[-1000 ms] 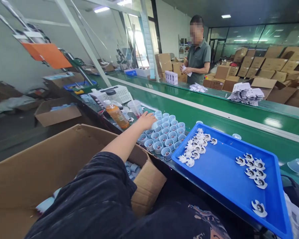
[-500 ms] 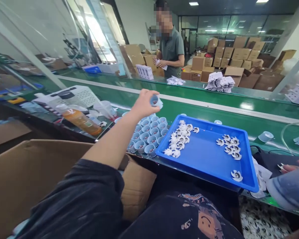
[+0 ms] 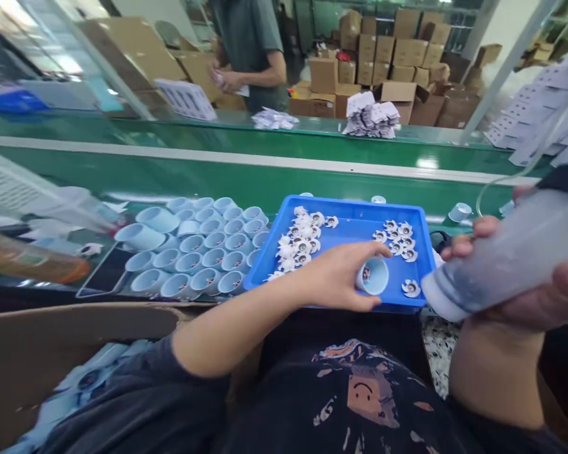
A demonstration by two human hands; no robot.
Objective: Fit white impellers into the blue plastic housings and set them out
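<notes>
My left hand reaches over the front of the blue tray. It is closed on a light blue cup, whose open mouth faces me; small reddish and metallic parts show inside. White fan impellers lie in two groups in the tray, with a single impeller near the cup. At the right, my right hand is wrapped around a large frosted grey cylinder, tilted with its white end toward the tray. What the cylinder is, I cannot make out.
Rows of light blue cups stand left of the tray, a few lying on top. A cardboard box with more blue parts is at lower left. Beyond the green conveyor, a person stands near stacked white sheets.
My left hand has brought the cup from above the cup rows rightward and down over the tray. My right hand and the cylinder have come further into view. The camera has turned.
</notes>
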